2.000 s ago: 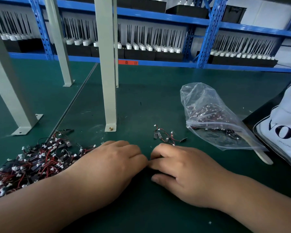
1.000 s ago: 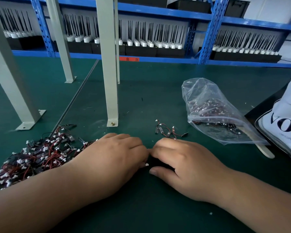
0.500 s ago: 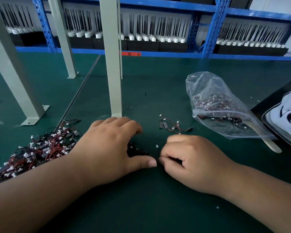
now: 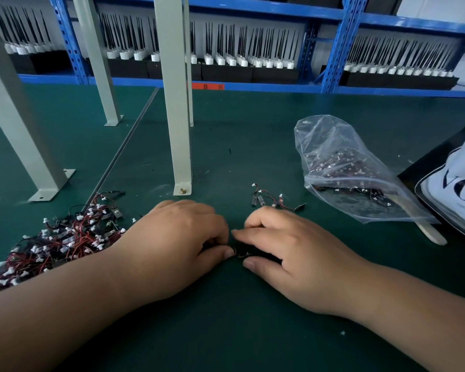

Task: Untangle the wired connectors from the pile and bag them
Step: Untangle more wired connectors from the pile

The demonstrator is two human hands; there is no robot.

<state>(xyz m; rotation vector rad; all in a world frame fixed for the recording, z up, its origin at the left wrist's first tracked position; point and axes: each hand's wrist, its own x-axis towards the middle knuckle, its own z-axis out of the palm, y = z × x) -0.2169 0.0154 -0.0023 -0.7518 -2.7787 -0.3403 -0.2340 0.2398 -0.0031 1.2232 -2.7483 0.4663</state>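
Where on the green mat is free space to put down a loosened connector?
Bare mat lies between the grey post and the plastic bag, beyond the loose connectors. Crowded: the tangled pile by the left hand, the bag's mouth and wooden stick at right.

The green mat (image 4: pixel 226 331) carries a connector pile (image 4: pixel 65 237), clear bag (image 4: pixel 341 167), perhaps a wooden stick (image 4: pixel 430 234).

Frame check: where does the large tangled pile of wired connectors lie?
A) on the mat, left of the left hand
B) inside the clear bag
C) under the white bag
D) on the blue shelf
A: the tangled pile lies loose on the green mat, just left of the left hand, which with the right hand pinches a dark wired connector; the clear bag sits off to the right.
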